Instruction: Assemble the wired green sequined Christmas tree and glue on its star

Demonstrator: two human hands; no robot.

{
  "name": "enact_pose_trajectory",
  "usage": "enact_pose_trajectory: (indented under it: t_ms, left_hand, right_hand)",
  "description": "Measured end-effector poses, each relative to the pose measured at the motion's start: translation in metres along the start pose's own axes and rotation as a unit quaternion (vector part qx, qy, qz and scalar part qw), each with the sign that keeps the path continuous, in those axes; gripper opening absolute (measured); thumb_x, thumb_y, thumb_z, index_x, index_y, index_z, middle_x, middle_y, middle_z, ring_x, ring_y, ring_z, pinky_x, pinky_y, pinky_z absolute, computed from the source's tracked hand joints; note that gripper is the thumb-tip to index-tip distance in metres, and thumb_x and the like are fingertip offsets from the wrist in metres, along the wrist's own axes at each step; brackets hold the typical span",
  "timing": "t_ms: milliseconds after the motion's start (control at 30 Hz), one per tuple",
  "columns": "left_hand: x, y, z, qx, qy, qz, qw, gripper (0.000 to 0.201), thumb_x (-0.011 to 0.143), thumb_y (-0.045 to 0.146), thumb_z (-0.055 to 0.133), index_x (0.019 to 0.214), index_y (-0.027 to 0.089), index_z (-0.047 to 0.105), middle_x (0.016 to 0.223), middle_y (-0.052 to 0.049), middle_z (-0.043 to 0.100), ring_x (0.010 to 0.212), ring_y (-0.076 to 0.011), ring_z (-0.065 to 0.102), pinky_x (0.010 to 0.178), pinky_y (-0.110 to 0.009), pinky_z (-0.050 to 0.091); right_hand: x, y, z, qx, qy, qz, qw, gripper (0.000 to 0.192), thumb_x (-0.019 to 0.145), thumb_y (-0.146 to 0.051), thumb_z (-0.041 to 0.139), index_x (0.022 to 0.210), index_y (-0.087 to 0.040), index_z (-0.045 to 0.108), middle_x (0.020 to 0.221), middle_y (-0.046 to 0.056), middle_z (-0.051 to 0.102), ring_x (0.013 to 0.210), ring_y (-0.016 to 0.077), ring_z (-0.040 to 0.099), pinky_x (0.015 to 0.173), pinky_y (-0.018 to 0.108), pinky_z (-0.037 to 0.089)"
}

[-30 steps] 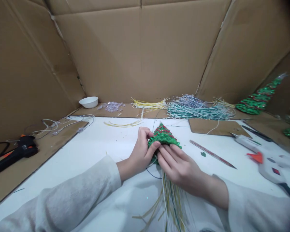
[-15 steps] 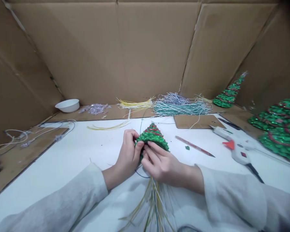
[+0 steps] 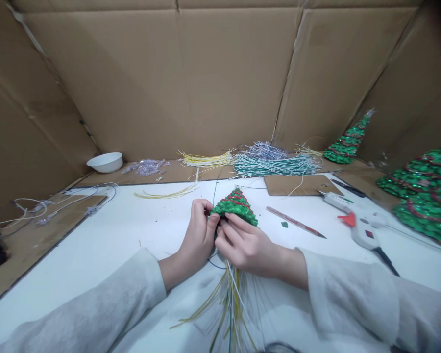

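Between my hands, a small green Christmas tree (image 3: 236, 202) with red trim is tilted, its tip pointing away from me. My left hand (image 3: 200, 228) is closed on the left side of its base, with the thumb at the lower rim. The fingers of my right hand (image 3: 244, 245) are pinched together at the base's underside; what the fingertips hold there is hidden. A bunch of yellow, white and green wires (image 3: 232, 299) trails from beneath the tree towards me. A dark thin wire (image 3: 216, 265) curves beside my left wrist.
To the right lie a glue gun (image 3: 365, 233) with a red trigger, a pointed strip (image 3: 296, 222) and a tiny green leaf piece (image 3: 284, 224). Bundled wires (image 3: 275, 165) line the back. Finished trees (image 3: 426, 191) stand right, a white bowl (image 3: 105, 162) far left.
The view has shifted slightly. The tree sits a little lower and further right, and the trailing wires have swung slightly left. Both hands keep nearly the same grip.
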State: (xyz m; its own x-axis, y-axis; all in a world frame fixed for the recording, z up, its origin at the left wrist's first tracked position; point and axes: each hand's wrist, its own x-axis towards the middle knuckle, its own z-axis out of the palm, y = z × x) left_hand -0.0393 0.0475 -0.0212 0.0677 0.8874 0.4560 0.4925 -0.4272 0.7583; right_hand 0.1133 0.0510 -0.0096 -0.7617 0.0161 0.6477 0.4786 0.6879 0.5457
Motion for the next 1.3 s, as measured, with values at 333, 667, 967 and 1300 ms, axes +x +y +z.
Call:
enact_pose_trajectory:
  t_ms: [333, 667, 967, 1300]
  left_hand:
    - [0.001, -0.004, -0.009, 0.017, -0.01, 0.006, 1.0, 0.017, 0.087, 0.034, 0.047, 0.093, 0.02, 0.041, 0.09, -0.004, 0.043, 0.083, -0.0178, 0.044, 0.075, -0.033, 0.04]
    - [-0.001, -0.003, -0.009, 0.064, 0.017, 0.016, 0.998, 0.013, 0.089, 0.032, 0.045, 0.092, 0.019, 0.043, 0.087, -0.003, 0.045, 0.08, -0.0174, 0.044, 0.073, -0.032, 0.04]
    - [-0.002, 0.002, -0.004, 0.066, 0.025, -0.014, 0.997, 0.015, 0.09, 0.035, 0.043, 0.092, 0.02, 0.043, 0.088, -0.004, 0.048, 0.081, -0.0188, 0.048, 0.074, -0.034, 0.041]
    - [-0.005, 0.004, -0.004, 0.01, 0.007, -0.055, 0.998, 0.016, 0.089, 0.036, 0.042, 0.092, 0.02, 0.042, 0.089, -0.004, 0.047, 0.083, -0.0193, 0.047, 0.076, -0.035, 0.04]
  right_hand:
    - [-0.004, 0.003, -0.001, 0.018, 0.003, -0.015, 1.0, 0.014, 0.087, -0.012, 0.047, 0.082, -0.01, 0.059, 0.086, 0.011, 0.071, 0.089, 0.0184, 0.066, 0.098, 0.034, 0.046]
    - [-0.006, 0.009, 0.001, 0.004, -0.002, -0.034, 0.999, 0.009, 0.086, -0.018, 0.053, 0.079, -0.014, 0.057, 0.085, 0.007, 0.071, 0.092, 0.0184, 0.066, 0.085, 0.029, 0.045]
    - [-0.003, 0.015, 0.003, 0.026, 0.011, -0.025, 0.999, 0.013, 0.088, -0.017, 0.05, 0.075, -0.018, 0.051, 0.07, 0.0, 0.065, 0.072, 0.0117, 0.062, 0.077, 0.027, 0.042]
    - [-0.007, 0.016, 0.005, 0.05, 0.016, -0.037, 0.998, 0.012, 0.088, -0.022, 0.052, 0.078, -0.016, 0.053, 0.076, 0.003, 0.066, 0.081, 0.0148, 0.063, 0.086, 0.029, 0.042]
